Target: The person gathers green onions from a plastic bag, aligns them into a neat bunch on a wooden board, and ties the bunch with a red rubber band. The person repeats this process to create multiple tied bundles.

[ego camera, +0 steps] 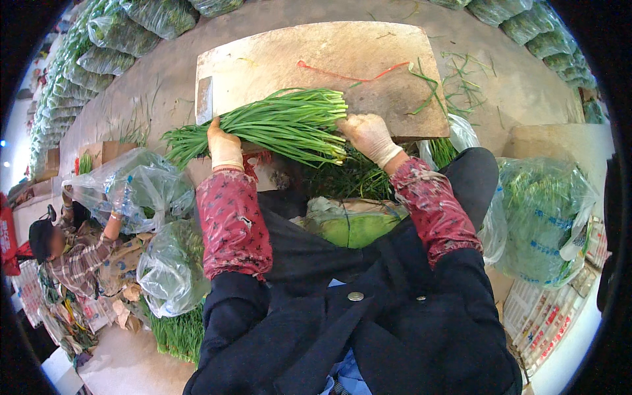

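Observation:
A loose bundle of long green garlic chives [281, 118] lies across the near edge of a wooden board [316, 49], its pale cut ends to the right. My left hand [223, 144], in a cream glove, is closed around the leafy part, thumb on top. At the stem ends is my gloved right hand [368, 133], fingers curled against them; its fingertips are hidden, so I cannot tell whether it grips any stalks. A red tie strip [355, 77] and a few loose green leaves [427, 89] rest on the board. By its left edge is a flat metal piece [204, 101].
Loose trimmings [464, 81] litter the floor right of the board. Plastic bags of greens stand at right [540, 222] and left [173, 266], with more chives [177, 331] below. A green bundle [353, 224] sits between my legs. Another person [81, 252] handles a clear bag [143, 187].

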The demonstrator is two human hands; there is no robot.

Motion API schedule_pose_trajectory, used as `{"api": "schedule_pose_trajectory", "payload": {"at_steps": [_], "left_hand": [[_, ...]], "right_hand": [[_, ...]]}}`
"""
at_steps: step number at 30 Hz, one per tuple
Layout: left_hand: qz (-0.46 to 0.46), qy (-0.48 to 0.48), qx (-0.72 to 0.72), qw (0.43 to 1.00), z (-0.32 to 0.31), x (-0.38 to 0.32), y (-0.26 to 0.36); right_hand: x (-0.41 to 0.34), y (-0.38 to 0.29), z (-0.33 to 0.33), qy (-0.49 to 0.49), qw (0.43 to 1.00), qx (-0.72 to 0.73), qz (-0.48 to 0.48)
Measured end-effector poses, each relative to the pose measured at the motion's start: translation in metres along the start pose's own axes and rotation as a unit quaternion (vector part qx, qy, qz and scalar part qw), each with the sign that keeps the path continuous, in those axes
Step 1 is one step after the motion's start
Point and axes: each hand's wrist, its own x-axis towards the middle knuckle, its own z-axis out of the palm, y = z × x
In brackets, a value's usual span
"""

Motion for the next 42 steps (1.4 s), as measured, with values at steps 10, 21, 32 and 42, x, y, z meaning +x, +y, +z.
{"api": "schedule_pose_trajectory", "payload": {"at_steps": [10, 21, 32, 42], "left_hand": [[0.033, 0.010, -0.012, 0.999, 0.004, -0.003, -0.007], [0.028, 0.050, 0.030, 0.998, -0.010, 0.010, -0.015], [0.053, 0.045, 0.013, 0.998, 0.016, -0.010, -0.010], [0.020, 0.128, -0.036, 0.991, 0.024, -0.014, -0.010]], "right_hand": [[0.005, 0.013, -0.019, -0.047, 0.989, -0.059, 0.125], [-0.022, -0.061, -0.013, -0.025, 0.999, -0.025, 0.040], [0.022, -0.032, -0.051, 0.061, 0.988, 0.113, 0.085], [0.016, 0.039, -0.107, 0.094, 0.683, 0.640, 0.339]]}}
